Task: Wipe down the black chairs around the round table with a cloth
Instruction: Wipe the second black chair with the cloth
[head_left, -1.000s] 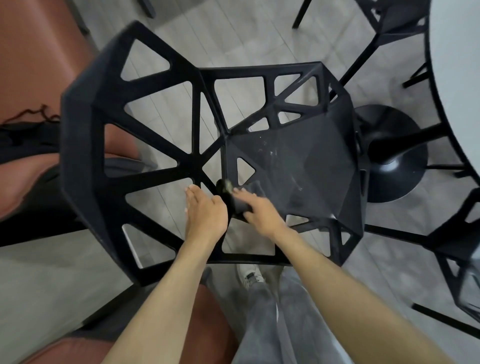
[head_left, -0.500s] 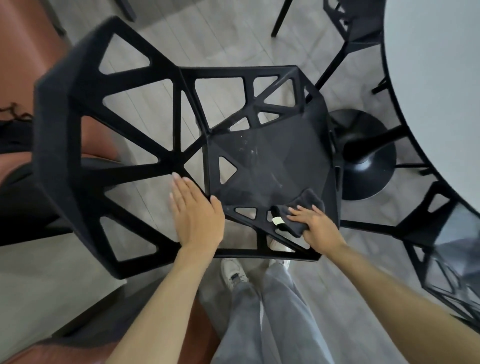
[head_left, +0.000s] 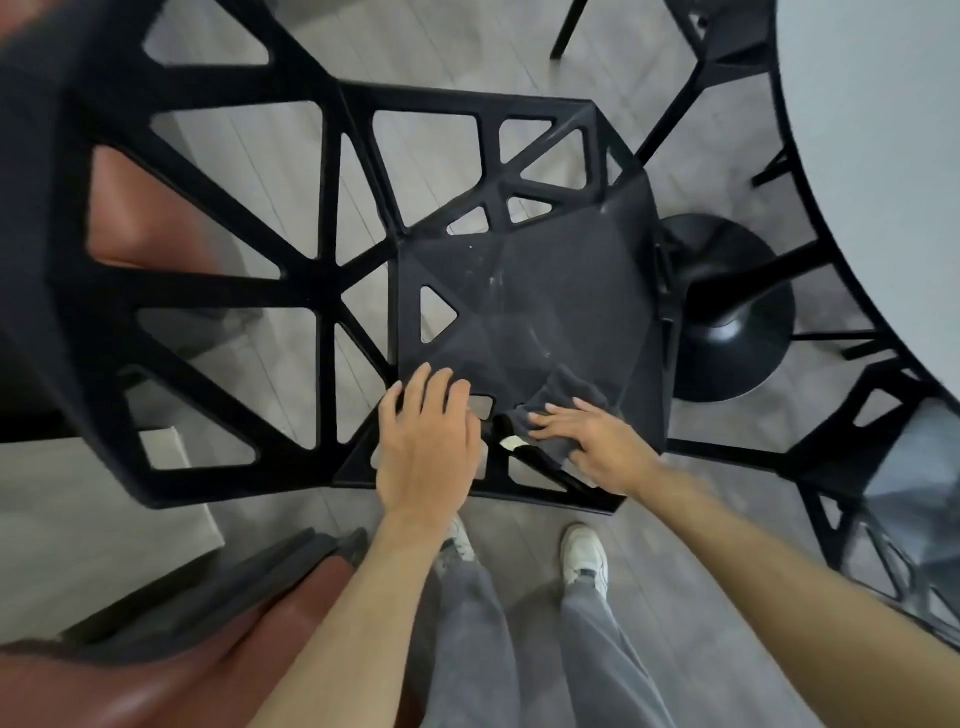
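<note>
— While my right hand (head_left: 597, 447) presses the dark cloth (head_left: 563, 410) flat on the near edge of the chair seat (head_left: 530, 312), the fingers lie spread and fairly straight on top of it, not curled round it

— Why flat and not bunched in a fist?

— I judge a flat palm puts more cloth against the plastic, which suits a broad seat panel. A pale tag (head_left: 511, 442) shows at the cloth's near left corner

— And your other hand?

— My left hand (head_left: 428, 441) rests open, fingers straight and close together, on the seat's front left corner just beside the cloth. I take it as a brace so the black chair (head_left: 322, 270) does not slide under the wiping

— Where is the chair relative to the table?

— Its seat is close to the pedestal base (head_left: 727, 312) of the round table (head_left: 883, 156), whose pale top is cut off at the right edge. Two more black chairs show only in part, one at the top and one at the lower right (head_left: 883, 467)

— What can't you make out?

— The backrest at the left is blurred and runs out of view, so I cannot say whether it is clean. Pale specks and streaks sit on the seat centre; dust or scuffs, I cannot tell. The part of the cloth under my palm is hidden, and so are the chair's legs
</note>
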